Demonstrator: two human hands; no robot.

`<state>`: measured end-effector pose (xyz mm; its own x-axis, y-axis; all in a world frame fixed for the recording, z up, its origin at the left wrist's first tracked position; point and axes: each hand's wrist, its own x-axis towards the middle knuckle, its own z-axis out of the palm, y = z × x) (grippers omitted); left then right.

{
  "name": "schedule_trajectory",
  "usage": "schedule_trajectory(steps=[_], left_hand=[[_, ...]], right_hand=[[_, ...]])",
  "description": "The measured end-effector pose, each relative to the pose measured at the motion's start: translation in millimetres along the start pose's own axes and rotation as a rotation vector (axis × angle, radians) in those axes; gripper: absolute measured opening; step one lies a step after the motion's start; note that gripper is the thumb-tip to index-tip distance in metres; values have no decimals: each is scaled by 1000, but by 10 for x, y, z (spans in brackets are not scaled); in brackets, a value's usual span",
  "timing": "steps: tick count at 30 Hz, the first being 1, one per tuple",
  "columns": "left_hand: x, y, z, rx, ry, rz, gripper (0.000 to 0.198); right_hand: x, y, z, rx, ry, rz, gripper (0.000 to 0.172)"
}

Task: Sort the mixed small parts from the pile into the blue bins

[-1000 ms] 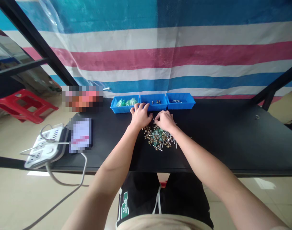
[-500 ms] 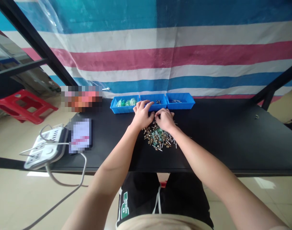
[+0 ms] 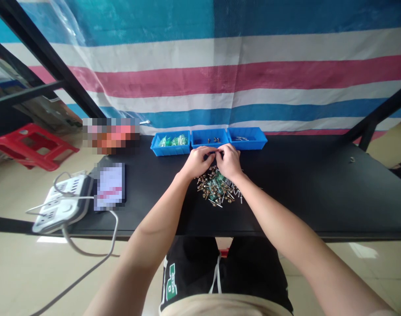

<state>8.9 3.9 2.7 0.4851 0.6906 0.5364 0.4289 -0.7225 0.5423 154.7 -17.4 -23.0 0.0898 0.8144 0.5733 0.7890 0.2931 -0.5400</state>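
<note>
My left hand [image 3: 197,161] and my right hand [image 3: 229,162] meet at the fingertips, just in front of the middle blue bin [image 3: 200,144]. The fingers of both are pinched together; whatever lies between them is too small or hidden to name. Right below the hands is a loose pile of small metal pieces [image 3: 213,189], brass-coloured and silver pin-like parts with green bits among them. Several small metal parts [image 3: 216,140] lie in the middle bin. Green-and-clear packets [image 3: 174,141] fill the left blue bin [image 3: 169,151], and thin silver pins [image 3: 241,138] lie in the right blue bin [image 3: 253,145].
On the black table [image 3: 312,188], a white power strip [image 3: 63,202] with cables stands at the left beside a blurred flat device [image 3: 110,186]. A blurred orange item [image 3: 114,136] sits behind. A small metal piece [image 3: 352,159] lies far right; a red stool [image 3: 35,145] stands beyond.
My left hand has come back from the middle bin's edge, and its fingers have closed in to meet my right hand. More of the middle bin's inside now shows. The pile looks unchanged.
</note>
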Motion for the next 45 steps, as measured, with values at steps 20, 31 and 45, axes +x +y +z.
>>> schedule_trajectory(steps=[20, 31, 45], left_hand=[[-8, -21, 17, 208, 203, -66, 34], [-47, 11, 45, 623, -16, -262, 59], [-73, -81, 71, 610, -27, -189, 58]], right_hand=[[37, 54, -26, 145, 72, -20, 28], [30, 54, 13, 133, 1, 5, 33], [5, 5, -18, 40, -73, 19, 26]])
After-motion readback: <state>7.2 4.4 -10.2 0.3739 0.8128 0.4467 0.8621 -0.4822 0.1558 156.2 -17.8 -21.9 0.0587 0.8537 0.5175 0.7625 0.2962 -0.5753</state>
